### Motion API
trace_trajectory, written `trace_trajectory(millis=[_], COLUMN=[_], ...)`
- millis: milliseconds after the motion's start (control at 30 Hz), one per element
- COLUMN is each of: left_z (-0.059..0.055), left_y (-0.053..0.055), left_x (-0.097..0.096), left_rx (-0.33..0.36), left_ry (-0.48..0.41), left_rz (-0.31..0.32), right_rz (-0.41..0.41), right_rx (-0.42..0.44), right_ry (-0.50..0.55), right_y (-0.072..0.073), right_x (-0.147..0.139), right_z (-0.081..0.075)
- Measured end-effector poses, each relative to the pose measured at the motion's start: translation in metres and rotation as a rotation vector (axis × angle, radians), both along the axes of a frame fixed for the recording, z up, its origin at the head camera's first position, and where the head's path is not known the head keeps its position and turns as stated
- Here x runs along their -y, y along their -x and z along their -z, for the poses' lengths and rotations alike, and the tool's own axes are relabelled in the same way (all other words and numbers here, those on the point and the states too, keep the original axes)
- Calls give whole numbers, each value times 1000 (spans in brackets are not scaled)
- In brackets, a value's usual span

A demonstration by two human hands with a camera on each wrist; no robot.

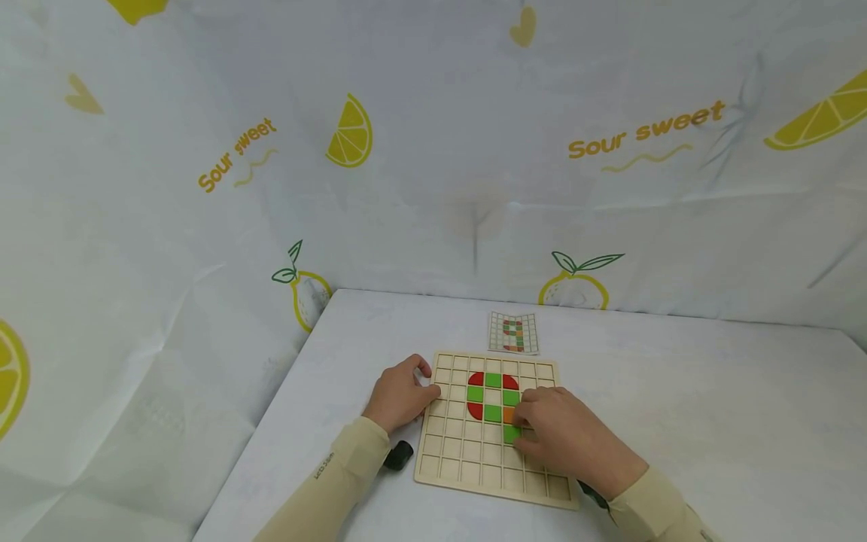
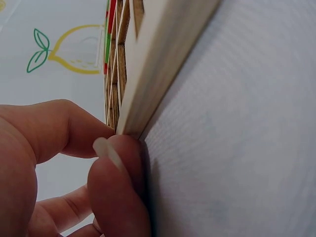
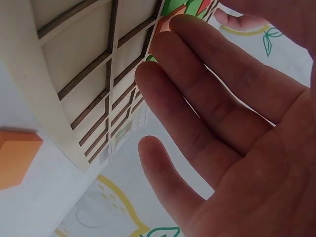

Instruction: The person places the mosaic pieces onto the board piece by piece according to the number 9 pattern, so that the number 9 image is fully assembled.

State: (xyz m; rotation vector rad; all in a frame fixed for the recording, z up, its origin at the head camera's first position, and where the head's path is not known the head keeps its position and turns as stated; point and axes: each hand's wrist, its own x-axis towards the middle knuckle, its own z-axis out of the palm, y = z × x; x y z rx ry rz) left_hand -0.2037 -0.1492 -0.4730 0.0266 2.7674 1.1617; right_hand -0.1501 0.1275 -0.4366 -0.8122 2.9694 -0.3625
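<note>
A wooden grid board [image 1: 460,467] lies on the white table, holding several red rounded tiles [image 1: 476,411], green square tiles [image 1: 493,414] and an orange tile [image 1: 508,415]. At the board's left edge my left hand [image 1: 397,394] grips the rim between thumb and fingers; the left wrist view shows the fingertips against the wooden edge [image 2: 148,74]. Over the right half is my right hand [image 1: 569,425], its fingertips on the orange tile and its thumb by the lowest green tile [image 1: 511,434]. In the right wrist view those fingers [image 3: 197,94] are nearly straight. They partly cover the tiles.
A small printed pattern card [image 1: 512,333] lies behind the board. An orange block [image 3: 17,158] sits on the table beside the board in the right wrist view. A white lemon-printed cloth [image 1: 433,188] stands behind the table.
</note>
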Motion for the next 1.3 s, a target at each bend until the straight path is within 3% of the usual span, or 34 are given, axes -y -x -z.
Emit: trace_trajectory(millis=[233,433,833,1100,1300], left_z=[-2,-4,-4,-4,-2], left_y=[-1,0,-1,-5,-5], left_x=[0,-3,3,-5,-4], left_rx=[-3,-7,18,29,29], left_ry=[3,18,47,39,20], left_rz=[-1,-11,-42,-29,-33], right_rz=[49,92,184,115,78], right_rx=[58,55,98,76,27], right_ry=[11,-17,-55,12,23], right_y=[0,-8,-42,-56,-54], right_x=[-5,-31,-95,-112,-108], right_z=[-4,-5,5,14,17])
